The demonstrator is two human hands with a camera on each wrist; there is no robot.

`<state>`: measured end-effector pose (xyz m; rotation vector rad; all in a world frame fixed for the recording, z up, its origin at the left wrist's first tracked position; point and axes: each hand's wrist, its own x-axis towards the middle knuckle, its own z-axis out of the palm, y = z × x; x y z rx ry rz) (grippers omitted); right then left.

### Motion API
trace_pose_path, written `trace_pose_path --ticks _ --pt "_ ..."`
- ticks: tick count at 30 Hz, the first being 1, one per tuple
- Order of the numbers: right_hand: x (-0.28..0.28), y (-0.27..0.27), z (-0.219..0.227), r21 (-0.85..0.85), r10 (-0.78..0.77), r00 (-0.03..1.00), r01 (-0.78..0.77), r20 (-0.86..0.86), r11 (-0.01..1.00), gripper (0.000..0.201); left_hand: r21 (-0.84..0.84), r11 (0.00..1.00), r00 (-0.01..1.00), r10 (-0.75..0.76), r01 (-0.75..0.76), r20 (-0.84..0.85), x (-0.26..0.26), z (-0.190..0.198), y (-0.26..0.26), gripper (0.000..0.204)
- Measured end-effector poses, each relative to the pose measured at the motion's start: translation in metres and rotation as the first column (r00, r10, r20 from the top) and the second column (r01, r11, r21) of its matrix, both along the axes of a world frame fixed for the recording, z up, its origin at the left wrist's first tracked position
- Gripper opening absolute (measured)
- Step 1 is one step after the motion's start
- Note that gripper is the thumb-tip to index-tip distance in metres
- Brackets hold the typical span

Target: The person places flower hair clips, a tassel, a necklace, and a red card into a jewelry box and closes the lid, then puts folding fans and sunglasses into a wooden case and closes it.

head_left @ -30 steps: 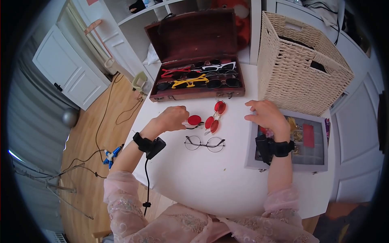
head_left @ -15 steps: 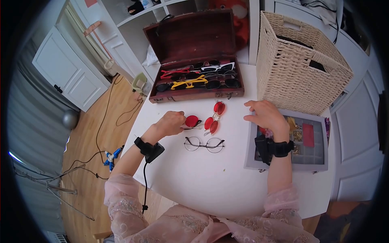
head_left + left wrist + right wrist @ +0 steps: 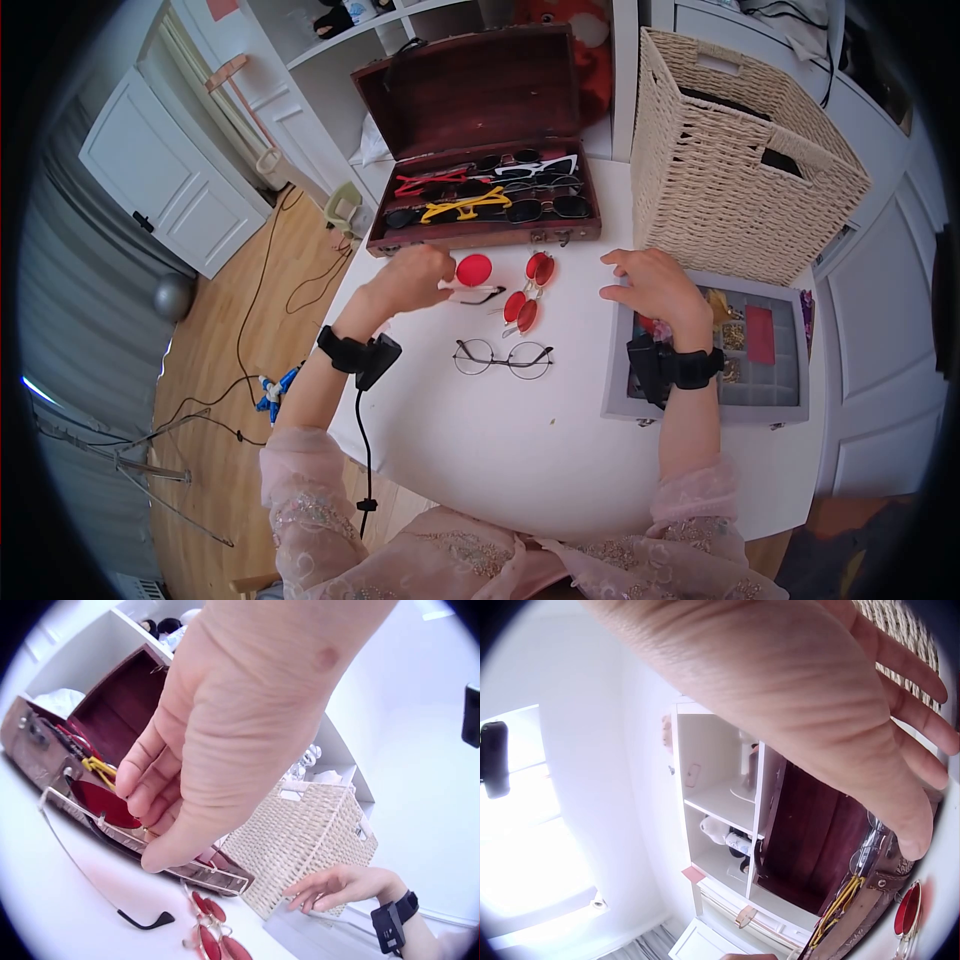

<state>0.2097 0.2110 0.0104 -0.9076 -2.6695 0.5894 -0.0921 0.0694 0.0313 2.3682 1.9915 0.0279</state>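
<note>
My left hand (image 3: 412,278) pinches a pair of red-lensed sunglasses (image 3: 474,269) between thumb and fingers. In the left wrist view, its thin metal frame (image 3: 71,801) spreads to both sides of the fingertips, one dark-tipped temple arm hanging down. Oval red sunglasses (image 3: 527,315) lie on the white table to the right of that hand. Nearer the body are round clear eyeglasses (image 3: 474,357) with their thin dark arms folded. With fingers loosely spread and nothing in them, my right hand (image 3: 660,290) is over the back left corner of a grey compartment case (image 3: 622,395).
Behind the sunglasses stands an open dark red wooden box (image 3: 480,240), its lid raised, holding several pairs of glasses, yellow, red and white ones among them. A tall woven basket (image 3: 745,190) stands at the back right, behind the grey case. A cable hangs from the left wrist camera.
My left hand first drew slightly toward the body, then moved away toward the wooden box, lifting the red sunglasses with it. The right hand has stayed in place.
</note>
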Motion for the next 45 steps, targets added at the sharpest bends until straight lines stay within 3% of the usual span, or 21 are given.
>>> trace_pose_path --ticks 2,4,10,14,18,22,26,28,30,32,40,43,45 --pt "0.000 0.000 0.000 0.000 -0.004 1.000 0.004 0.001 1.000 0.046 0.128 0.990 0.998 -0.059 0.058 0.003 0.003 0.016 0.008 0.015" --pt "0.000 -0.001 0.001 -0.008 -0.014 1.000 0.014 0.005 1.000 0.046 0.118 0.993 1.000 -0.029 0.029 0.005 0.010 0.033 0.017 0.014" --pt "-0.001 -0.006 0.010 -0.049 -0.028 0.999 0.031 0.047 0.998 0.043 0.316 0.948 0.996 -0.050 0.023 0.078 0.020 0.076 0.038 0.016" --pt "-0.001 -0.005 0.009 -0.052 -0.033 0.998 0.036 0.045 0.998 0.043 0.234 0.972 0.983 -0.050 0.008 0.176 0.030 0.107 0.050 0.016" --pt "0.000 -0.005 0.009 -0.059 -0.033 0.999 0.035 0.039 0.998 0.043 0.330 0.943 0.968 -0.124 0.046 0.218 0.042 0.125 0.058 0.019" --pt "0.000 -0.005 0.009 -0.052 -0.020 0.999 0.022 0.035 0.998 0.043 0.451 0.887 0.965 -0.197 0.099 0.175 0.042 0.111 0.079 0.019" --pt "0.002 -0.004 0.007 -0.058 -0.031 0.999 0.033 0.032 0.998 0.042 0.421 0.904 0.963 -0.180 0.080 0.203 0.029 0.075 0.100 0.018" --pt "0.002 -0.001 -0.003 0.073 0.028 0.998 -0.024 -0.054 0.997 0.045 0.385 0.921 0.982 -0.128 0.065 0.142 0.021 0.055 0.107 0.018" --pt "0.002 -0.001 -0.002 0.073 0.023 0.998 -0.019 -0.051 0.997 0.045 0.381 0.920 0.982 -0.142 0.085 0.123 0.015 0.040 0.114 0.017" --pt "0.002 -0.002 -0.001 0.074 0.022 0.999 -0.019 -0.048 0.997 0.045 0.349 0.937 0.991 -0.062 0.017 0.120 0.012 0.027 0.117 0.018" --pt "0.002 -0.002 0.000 0.073 0.021 0.999 -0.019 -0.029 0.997 0.045 0.334 0.941 0.995 0.029 -0.059 0.094 0.018 0.003 0.131 0.021" --pt "0.002 -0.003 0.000 0.053 0.008 0.999 -0.007 -0.033 0.999 0.045 0.451 0.889 0.992 0.026 -0.079 0.123 0.018 0.002 0.136 0.021" --pt "0.002 -0.003 0.001 0.051 0.012 0.999 -0.010 -0.036 0.999 0.045 0.454 0.881 0.969 0.025 -0.138 0.245 0.015 0.007 0.135 0.018"
